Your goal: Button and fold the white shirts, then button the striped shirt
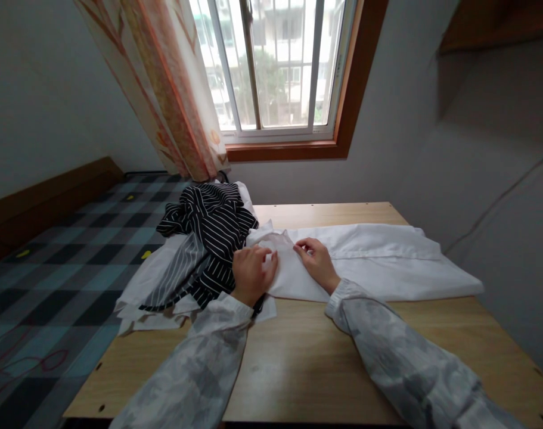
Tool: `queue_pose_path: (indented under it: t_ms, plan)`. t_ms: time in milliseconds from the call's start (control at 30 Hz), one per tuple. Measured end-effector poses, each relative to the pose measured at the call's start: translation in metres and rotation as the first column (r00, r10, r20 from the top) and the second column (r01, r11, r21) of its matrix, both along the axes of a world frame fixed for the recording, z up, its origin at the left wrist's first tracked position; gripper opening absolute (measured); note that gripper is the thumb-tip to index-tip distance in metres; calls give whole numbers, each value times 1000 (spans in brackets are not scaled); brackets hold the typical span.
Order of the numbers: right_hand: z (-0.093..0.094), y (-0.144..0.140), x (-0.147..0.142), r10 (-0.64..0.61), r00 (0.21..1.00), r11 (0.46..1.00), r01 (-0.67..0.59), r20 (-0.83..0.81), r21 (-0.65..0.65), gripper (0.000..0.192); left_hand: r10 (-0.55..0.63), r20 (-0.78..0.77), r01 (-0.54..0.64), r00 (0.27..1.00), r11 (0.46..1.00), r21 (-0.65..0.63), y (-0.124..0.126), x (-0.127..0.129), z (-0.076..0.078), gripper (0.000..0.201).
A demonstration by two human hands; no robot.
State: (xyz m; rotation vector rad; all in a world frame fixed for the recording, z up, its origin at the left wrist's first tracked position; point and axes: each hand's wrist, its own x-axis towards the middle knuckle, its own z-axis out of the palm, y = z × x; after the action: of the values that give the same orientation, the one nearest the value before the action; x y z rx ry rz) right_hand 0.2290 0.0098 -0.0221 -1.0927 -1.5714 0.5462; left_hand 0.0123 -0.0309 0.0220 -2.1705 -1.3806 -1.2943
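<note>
From my end, the left hand (253,271) half curls over the white cloth (387,274), against the striped cloth (222,223); I can't tell whether it grips. The right hand (317,261) pinches the white cloth between thumb and fingertips. I'd pinch lightly, smooth the ridge between my hands, and spare the stripes any tug. Around me: checked bed (96,229), curtain (177,89), window (280,83), then the pale wooden table (307,357) under both cloths.

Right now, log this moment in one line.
left hand: at white cloth, grip unclear | right hand: pinching its edge | white cloth: laid on wooden table | black striped cloth: heaped at left
</note>
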Motion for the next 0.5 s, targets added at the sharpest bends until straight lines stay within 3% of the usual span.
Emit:
queue_pose_path:
  t_ms: [67, 133, 267, 500]
  plan:
    - [0, 1, 0, 30, 998, 999, -32, -58, -29, 16, -111, -137, 99, 984, 991, -93, -9, 10, -1, 19]
    - [0, 0, -1, 59, 993, 997, -64, -99, -50, 18, -171, -169, 135, 971, 970, -204, -13, 21, -3, 31]
    - [0, -1, -1, 135, 981, 985, -148, -139, -90, 21, -143, -31, 122, 989, 921, -371, -10, 32, -9, 40]
    - [-1, -3, -4, 295, 916, 922, -348, -270, -170, 22, -155, 186, 225, 970, 861, -457, -2, 28, -17, 26]
